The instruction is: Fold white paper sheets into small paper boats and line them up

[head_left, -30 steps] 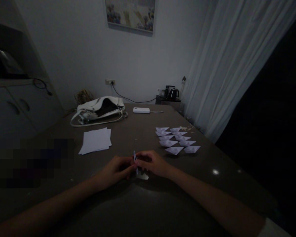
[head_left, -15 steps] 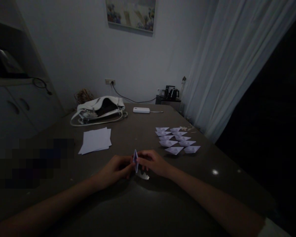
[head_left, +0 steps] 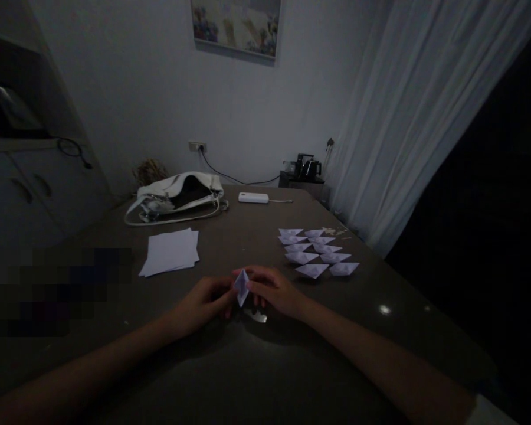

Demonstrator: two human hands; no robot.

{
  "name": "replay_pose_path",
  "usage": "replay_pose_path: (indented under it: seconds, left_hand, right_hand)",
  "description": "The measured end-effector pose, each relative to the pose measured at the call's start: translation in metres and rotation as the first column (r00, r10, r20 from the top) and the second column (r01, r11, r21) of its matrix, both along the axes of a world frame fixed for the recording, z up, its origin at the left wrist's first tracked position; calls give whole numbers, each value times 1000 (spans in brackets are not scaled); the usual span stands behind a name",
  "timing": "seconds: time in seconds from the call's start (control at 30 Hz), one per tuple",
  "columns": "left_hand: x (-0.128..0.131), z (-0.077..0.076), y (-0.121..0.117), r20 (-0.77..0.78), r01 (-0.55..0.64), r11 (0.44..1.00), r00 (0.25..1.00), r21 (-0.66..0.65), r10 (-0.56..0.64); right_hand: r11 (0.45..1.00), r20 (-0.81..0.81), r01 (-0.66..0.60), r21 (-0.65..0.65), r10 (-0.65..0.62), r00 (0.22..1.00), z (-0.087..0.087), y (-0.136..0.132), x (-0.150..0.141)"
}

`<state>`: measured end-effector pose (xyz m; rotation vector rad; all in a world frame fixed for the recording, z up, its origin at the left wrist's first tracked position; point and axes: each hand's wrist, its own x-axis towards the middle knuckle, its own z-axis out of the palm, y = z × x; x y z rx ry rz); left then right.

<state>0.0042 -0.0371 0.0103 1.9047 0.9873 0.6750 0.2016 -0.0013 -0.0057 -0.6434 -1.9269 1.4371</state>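
A small folded piece of pale paper point(head_left: 241, 285) is held upright just above the dark table point(head_left: 265, 366), pinched from both sides. My left hand point(head_left: 203, 304) grips its left side with closed fingers. My right hand point(head_left: 272, 290) grips its right side, fingers curled over it. A group of several finished paper boats point(head_left: 316, 252) lies on the table a little to the right and beyond my right hand. A stack of blank white sheets point(head_left: 170, 251) lies to the left, beyond my left hand.
A white handbag point(head_left: 179, 196) lies open at the far left of the table, with a white power bank point(head_left: 253, 198) and its cable beside it. A kettle point(head_left: 307, 166) stands on a side stand by the curtain point(head_left: 407, 118). Cabinets line the left wall.
The folded paper has turned from edge-on to showing a broader diamond-shaped face. Both hands stay in nearly the same place, shifted slightly.
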Motion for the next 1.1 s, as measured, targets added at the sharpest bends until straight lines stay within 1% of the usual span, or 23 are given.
replay_pose_path:
  seconds: [0.3,0.47,0.57,0.63,0.7,0.77,0.9,1.03,1.1]
  left_hand:
    - [2,6,0,29,-41,999,999,-20,41]
    - [2,7,-1,41,-71,996,996,-46,73]
    - [3,6,-1,67,-95,992,993,-77,100]
    - [4,5,0,104,-103,990,988,-99,114]
    - [3,3,0,142,-94,990,984,-106,108]
    - [2,1,1,161,-75,993,983,-96,90]
    - [0,-3,2,148,-84,995,985,-45,89]
    - [-1,-3,2,119,-118,993,986,21,115]
    - [-1,-3,2,105,-123,992,987,29,119]
  right_hand:
    - [1000,-30,-1,-13,1,1000,3,-1,0]
    - [1000,-43,-15,-16,14,999,4,-1,0]
    - [1000,-25,-15,11,15,1000,5,-2,0]
    - [999,3,-1,50,1,1000,7,-4,0]
    - [995,27,25,95,-28,999,8,-6,0]
    - [992,35,48,113,-52,998,10,-8,-1]
    - [996,33,72,57,-74,997,10,-9,-4]
    - [997,-43,64,-48,-66,997,5,-5,-5]
    - [994,-75,67,-81,-73,995,2,-3,-6]
